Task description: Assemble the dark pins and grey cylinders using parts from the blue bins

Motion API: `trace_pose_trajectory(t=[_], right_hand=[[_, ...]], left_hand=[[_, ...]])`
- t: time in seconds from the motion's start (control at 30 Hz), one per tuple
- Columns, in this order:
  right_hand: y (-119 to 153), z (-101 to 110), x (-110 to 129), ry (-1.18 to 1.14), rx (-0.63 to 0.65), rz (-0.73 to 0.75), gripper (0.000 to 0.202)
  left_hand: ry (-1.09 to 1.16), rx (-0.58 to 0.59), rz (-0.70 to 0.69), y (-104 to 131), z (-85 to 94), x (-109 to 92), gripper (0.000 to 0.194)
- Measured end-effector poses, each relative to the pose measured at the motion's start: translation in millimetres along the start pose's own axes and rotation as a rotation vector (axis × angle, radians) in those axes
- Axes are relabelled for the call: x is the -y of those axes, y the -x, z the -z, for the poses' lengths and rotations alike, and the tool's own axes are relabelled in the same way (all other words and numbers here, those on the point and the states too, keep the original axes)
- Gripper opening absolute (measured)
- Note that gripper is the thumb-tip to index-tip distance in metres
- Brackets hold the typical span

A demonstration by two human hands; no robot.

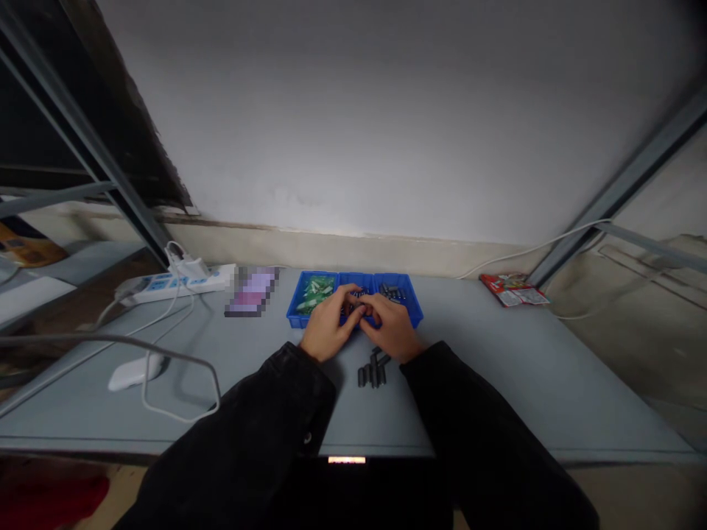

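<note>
My left hand (330,322) and my right hand (393,328) meet over the front of the middle blue bin (356,279). Their fingertips are pinched together around something small and dark, mostly hidden by the fingers. Small shiny parts show in that bin behind my fingers. The left blue bin (299,321) holds green and whitish pieces. In the right blue bin (414,312) lie several dark cylindrical pieces (391,292). Just in front of my hands, a loose pile of dark grey cylinders (374,372) rests on the table.
On the grey table (497,368), a power strip (182,285) with cables and a pixelated phone-like slab (251,292) stand left. A white rounded object (135,373) lies nearer. A red packet (513,289) is at back right. Metal posts (624,180) flank the table before a wall.
</note>
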State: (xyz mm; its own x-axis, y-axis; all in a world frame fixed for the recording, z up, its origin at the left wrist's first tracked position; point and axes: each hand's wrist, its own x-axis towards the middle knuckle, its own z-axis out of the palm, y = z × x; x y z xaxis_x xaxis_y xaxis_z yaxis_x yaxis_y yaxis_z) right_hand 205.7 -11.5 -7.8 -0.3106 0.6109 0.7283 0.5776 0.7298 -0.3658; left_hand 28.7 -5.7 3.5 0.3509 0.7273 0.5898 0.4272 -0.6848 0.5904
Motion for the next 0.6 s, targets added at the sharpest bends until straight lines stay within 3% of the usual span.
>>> trace_pose_trajectory(t=[0.6], right_hand=[[0.3,-1.1,0.5,0.015,0.01,-0.007,0.022]], left_hand=[[0.009,-0.051,0.004,-0.3,0.8,-0.2,0.027]])
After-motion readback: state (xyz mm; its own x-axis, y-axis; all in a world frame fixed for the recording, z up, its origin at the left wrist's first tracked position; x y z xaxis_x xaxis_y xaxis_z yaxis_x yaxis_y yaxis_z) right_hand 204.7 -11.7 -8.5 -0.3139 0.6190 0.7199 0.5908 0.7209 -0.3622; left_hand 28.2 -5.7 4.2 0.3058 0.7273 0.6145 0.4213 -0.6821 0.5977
